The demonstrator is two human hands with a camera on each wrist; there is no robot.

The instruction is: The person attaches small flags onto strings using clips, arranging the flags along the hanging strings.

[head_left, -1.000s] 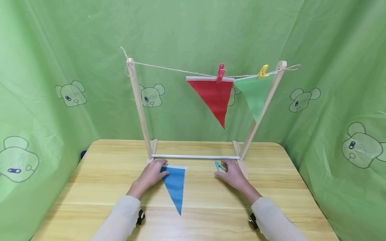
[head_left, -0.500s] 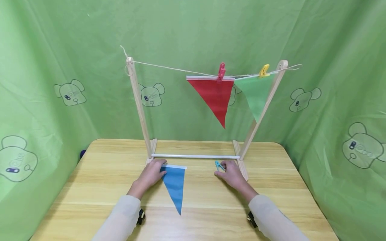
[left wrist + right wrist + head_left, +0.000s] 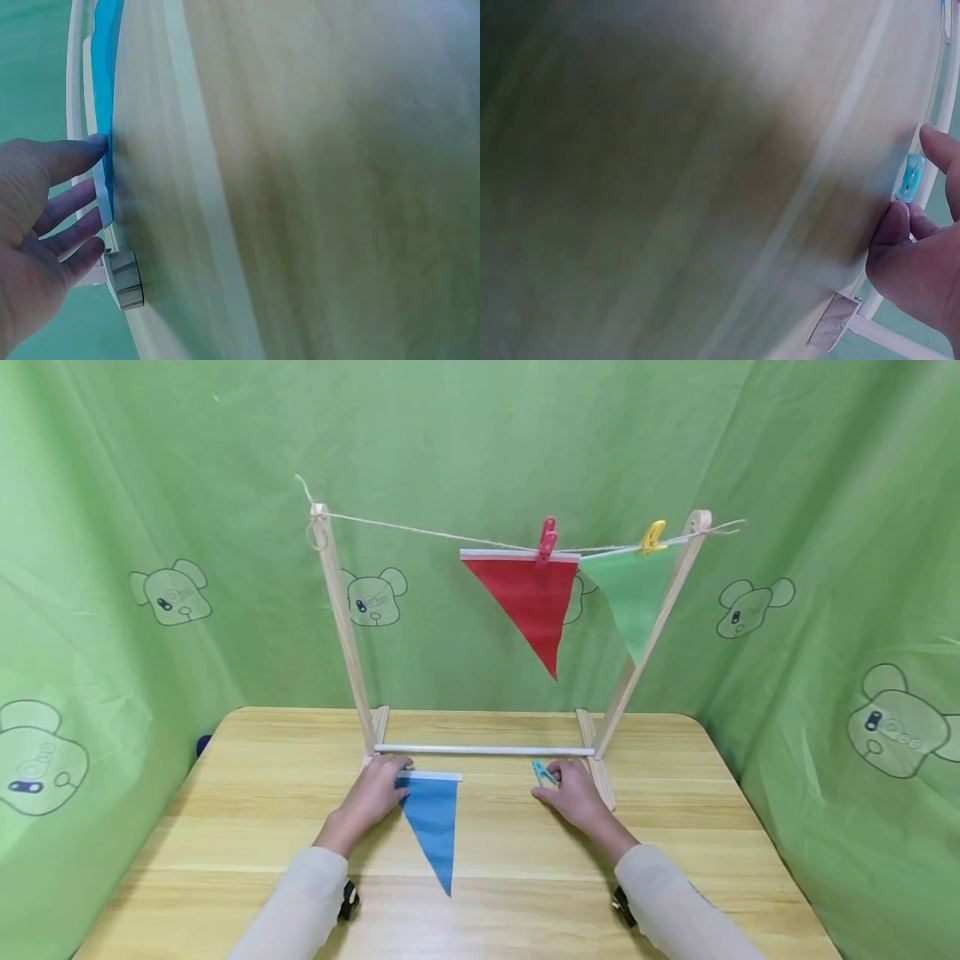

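A blue pennant (image 3: 431,818) with a white top strip lies flat on the wooden table. My left hand (image 3: 372,793) is at its upper left corner, which it partly hides. In the left wrist view the thumb (image 3: 86,154) overlaps the blue cloth, and relaxed, spread fingers are beside the white strip. To the right, a small teal clothespin (image 3: 543,772) lies between the thumb and fingers of my right hand (image 3: 577,793). The right wrist view shows the clothespin (image 3: 910,178) with the thumb apart from it and the other fingertips close to it.
Behind the hands stands a wooden frame (image 3: 341,610) with a white crossbar (image 3: 480,749). From its string (image 3: 420,533) hang a red pennant (image 3: 528,602) under a red clothespin (image 3: 547,539) and a green pennant (image 3: 630,593) under a yellow clothespin (image 3: 652,536). Green curtains surround the table (image 3: 247,793).
My left hand has shifted very slightly left, uncovering a little more of the blue pennant's edge. The right forearm has drawn slightly inward; pennants and clothespins stay in place.
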